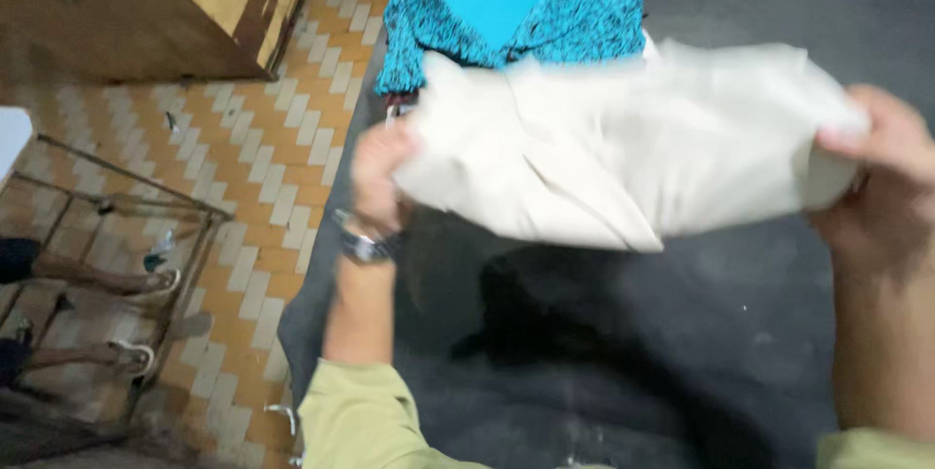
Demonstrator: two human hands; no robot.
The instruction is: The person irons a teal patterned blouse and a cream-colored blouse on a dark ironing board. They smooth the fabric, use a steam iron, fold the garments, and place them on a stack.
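We hold a folded cream cloth (pixel 623 148) above the dark table (pixel 740 333): left hand (pixel 380 177) and right hand (pixel 877 167) each clamp one end. Cloth plain, creased, motion-blurred; turquoise patterned garment (pixel 516 1) lies just behind it.

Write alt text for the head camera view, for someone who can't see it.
Two bare hands, left hand and right hand, hold a folded cream cloth garment by its ends above a dark grey padded table. A turquoise patterned shirt lies beyond it.
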